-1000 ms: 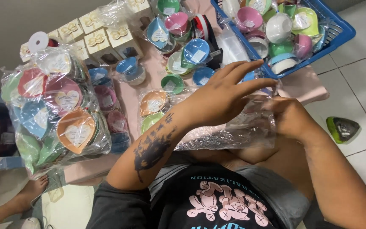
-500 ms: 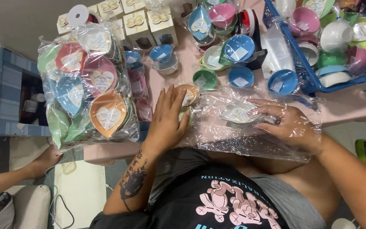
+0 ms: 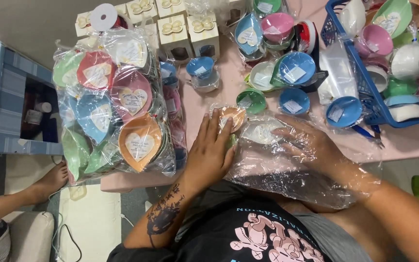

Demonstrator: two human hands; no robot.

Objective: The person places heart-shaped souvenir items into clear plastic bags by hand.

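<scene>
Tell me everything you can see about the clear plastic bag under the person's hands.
The plastic bag is clear, thin and crinkly, with shiny folds. It lies flat along the near edge of the pink table and spills over onto the person's lap. The right hand is inside it, the film wrapping the wrist and forearm. The left hand presses flat on its left end. Inside sits a white leaf-shaped dish with a paper label; an orange dish lies at the bag's upper left corner, whether inside is unclear.
</scene>
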